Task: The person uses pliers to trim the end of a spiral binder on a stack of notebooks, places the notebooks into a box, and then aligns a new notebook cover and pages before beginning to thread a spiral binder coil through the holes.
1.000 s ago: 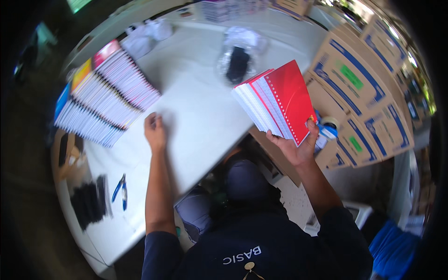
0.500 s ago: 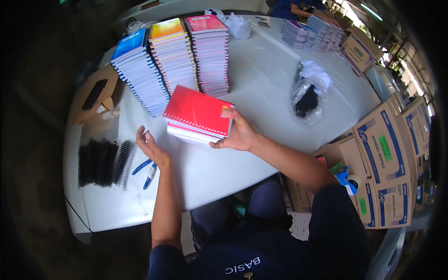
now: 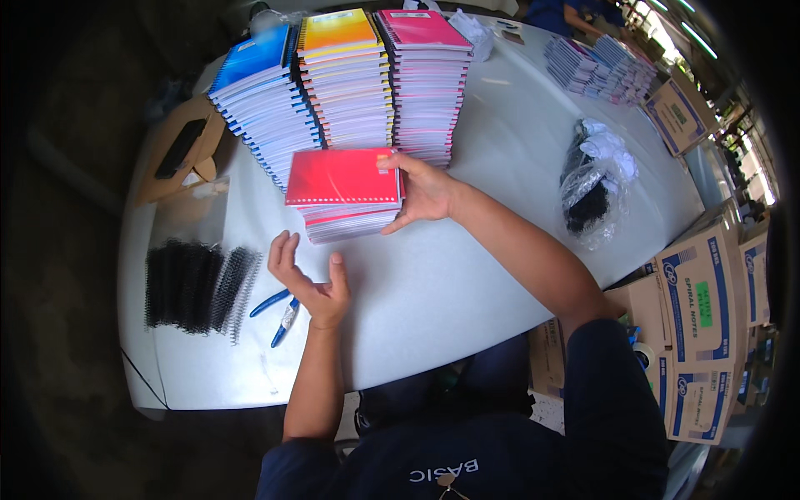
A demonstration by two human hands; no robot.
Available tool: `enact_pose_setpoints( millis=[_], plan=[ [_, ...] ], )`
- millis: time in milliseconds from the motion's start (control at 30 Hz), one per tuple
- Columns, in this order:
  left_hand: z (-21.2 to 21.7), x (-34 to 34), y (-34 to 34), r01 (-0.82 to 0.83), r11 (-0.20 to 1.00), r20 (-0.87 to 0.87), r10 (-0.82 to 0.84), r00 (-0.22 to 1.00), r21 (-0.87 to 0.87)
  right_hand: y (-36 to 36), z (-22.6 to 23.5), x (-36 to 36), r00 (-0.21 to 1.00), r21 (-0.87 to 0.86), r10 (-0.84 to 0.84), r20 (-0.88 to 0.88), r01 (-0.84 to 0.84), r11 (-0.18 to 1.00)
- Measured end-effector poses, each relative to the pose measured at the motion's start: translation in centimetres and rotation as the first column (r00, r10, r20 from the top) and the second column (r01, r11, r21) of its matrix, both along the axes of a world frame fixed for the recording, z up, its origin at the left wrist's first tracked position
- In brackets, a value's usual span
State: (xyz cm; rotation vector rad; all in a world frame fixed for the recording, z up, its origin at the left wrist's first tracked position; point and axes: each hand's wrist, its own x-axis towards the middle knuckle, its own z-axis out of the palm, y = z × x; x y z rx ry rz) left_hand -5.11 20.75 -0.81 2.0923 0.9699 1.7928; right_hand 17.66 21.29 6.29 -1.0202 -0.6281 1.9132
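My right hand [image 3: 422, 190] grips the right end of a red-covered notebook [image 3: 337, 177], thumb on top and fingers at the side of the pile. Punched holes run along the cover's near edge, with no coil in them. Under it lies a pile of similar unbound notebooks [image 3: 350, 227]; whether the hand also bears these I cannot tell. My left hand [image 3: 310, 282] is open, empty, fingers and thumb apart, just nearer than the pile. Beside its wrist lie blue-handled pliers [image 3: 287, 321]. Black spiral coils [image 3: 187, 287] lie left of them.
Tall stacks of coil-bound notebooks, blue [image 3: 262, 108], yellow [image 3: 346, 92] and pink [image 3: 425, 92], stand behind the pile. A plastic bag of black coils [image 3: 587, 204] lies right. Cardboard boxes [image 3: 704, 292] line the right side. Another person [image 3: 575, 17] is beside more notebooks [image 3: 596, 71] at far right.
The red notebook has swung to lie more level with the view. My left hand has spread its fingers and turned its palm toward the pile. The whole view has shifted slightly.
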Motion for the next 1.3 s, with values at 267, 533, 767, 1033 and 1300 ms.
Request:
enact_pose_setpoints(
  millis=[267,533,767,1033,1300],
  plan=[
    [1.4,1.7,-1.7,0.024,0.993,-0.083,-0.015,0.996,0.113,-3.6,-2.8,-0.7,0.864,0.123,-0.494,0.095,0.483,0.867],
    [7.4,2.0,3.4,0.096,0.980,-0.688,0.051,0.724,0.174,-9.7,-10.2,-5.8,0.499,0.685,-0.846,0.188,0.551,0.477],
    [11.9,1.4,-4.2,0.006,0.982,-0.457,-0.092,0.884,-0.187,-16.0,-3.3,-8.9,-0.140,0.915,-0.951,0.275,-0.266,0.303],
    [6.8,-2.8,-10.1,0.481,0.793,0.188,-0.443,0.877,-0.375,-18.0,-3.6,-9.7,0.431,0.886,-0.860,0.274,0.235,0.400],
    [0.9,-1.6,-7.4,0.614,0.382,0.347,-0.570,0.745,-0.690,-16.3,-9.2,-6.3,0.799,0.667,-0.530,0.286,0.231,0.708]
  ],
)
